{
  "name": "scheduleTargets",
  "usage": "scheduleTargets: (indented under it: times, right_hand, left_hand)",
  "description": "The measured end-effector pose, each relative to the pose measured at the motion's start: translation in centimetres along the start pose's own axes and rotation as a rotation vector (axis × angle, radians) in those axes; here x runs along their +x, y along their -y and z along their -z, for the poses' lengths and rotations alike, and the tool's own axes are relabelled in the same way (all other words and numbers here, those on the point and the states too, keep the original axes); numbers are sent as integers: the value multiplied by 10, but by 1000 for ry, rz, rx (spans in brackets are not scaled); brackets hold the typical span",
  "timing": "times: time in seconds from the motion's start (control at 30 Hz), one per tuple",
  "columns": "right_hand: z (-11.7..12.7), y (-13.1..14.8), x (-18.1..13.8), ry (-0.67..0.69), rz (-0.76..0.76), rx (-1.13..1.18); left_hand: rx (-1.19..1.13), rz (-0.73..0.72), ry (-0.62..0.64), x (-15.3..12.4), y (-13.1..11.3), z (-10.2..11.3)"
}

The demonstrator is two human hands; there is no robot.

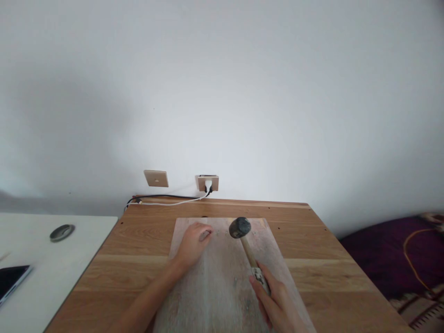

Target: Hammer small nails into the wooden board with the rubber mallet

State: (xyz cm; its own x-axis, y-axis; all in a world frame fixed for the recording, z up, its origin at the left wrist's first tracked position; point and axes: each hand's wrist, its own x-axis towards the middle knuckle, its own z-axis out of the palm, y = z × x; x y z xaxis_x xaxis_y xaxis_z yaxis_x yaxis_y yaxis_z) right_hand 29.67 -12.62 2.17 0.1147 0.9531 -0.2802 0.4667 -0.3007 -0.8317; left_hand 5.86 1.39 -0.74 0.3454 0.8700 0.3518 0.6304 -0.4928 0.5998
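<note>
My right hand (275, 300) is wrapped round the wooden handle of a mallet (247, 245), whose black rubber head hangs just above a pale worn board (215, 282). My left hand (192, 243) rests on the board's upper left part, fingers curled in a pinch on something small I cannot make out. The mallet head sits a short way right of my left fingertips. The board lies on a wooden table (138, 249).
A white table (52, 273) adjoins on the left, bearing a round grey object (62, 232) and a dark flat device (12, 280). Wall plates with a plugged charger (207, 183) and cables (163, 201) sit behind the table. A purple covered surface (391, 254) lies right.
</note>
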Motion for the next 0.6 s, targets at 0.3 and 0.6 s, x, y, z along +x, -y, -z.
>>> scheduleTargets:
  times: [0.3, 0.6]
  right_hand:
    - [-10, -2, 6, 5, 45, 10]
    - [-20, -7, 19, 54, 105, -66]
  left_hand:
    - [5, 74, 11, 6, 10, -9]
    - [-5, 139, 95, 8, 9, -8]
